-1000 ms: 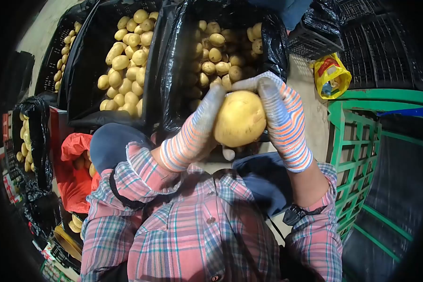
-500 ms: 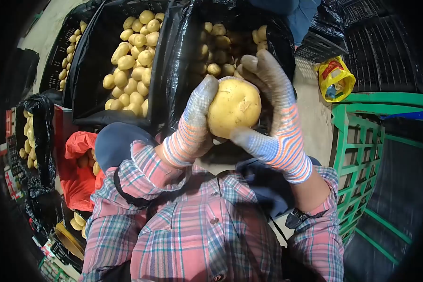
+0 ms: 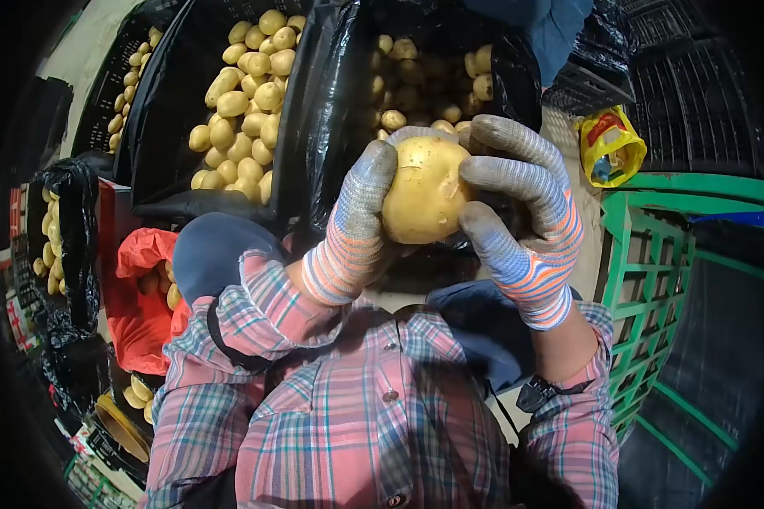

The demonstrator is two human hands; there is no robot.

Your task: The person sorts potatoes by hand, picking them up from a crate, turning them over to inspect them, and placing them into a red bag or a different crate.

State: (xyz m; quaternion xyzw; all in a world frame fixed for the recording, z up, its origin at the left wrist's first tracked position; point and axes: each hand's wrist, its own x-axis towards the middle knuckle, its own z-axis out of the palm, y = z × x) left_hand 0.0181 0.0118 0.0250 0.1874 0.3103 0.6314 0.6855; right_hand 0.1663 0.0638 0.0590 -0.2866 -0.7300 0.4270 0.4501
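Note:
A large yellow potato [image 3: 424, 193] is held up in front of my chest. My left hand [image 3: 354, 227], in a striped knit glove with a grey palm, is wrapped around its left side and underneath, thumb along the edge. On the other side, my right hand [image 3: 539, 222], gloved alike, has curled fingertips and thumb against the potato's right side. Behind both hands stands a crate lined with black plastic [image 3: 331, 110], with shaded potatoes [image 3: 412, 72] inside, partly hidden by my hands.
To the left, another black-lined crate [image 3: 165, 127] holds many potatoes [image 3: 250, 102]. A red bag [image 3: 140, 327] with potatoes sits by my left knee. At right are a yellow plastic bag [image 3: 609, 148], a green metal frame [image 3: 645, 254] and black crates [image 3: 679, 93]. Someone's blue-clad leg [image 3: 560, 34] shows at the top.
The potato has turned in my hands, showing another face. My right hand has shifted right, its fingers now bent against the potato's side rather than spread around it.

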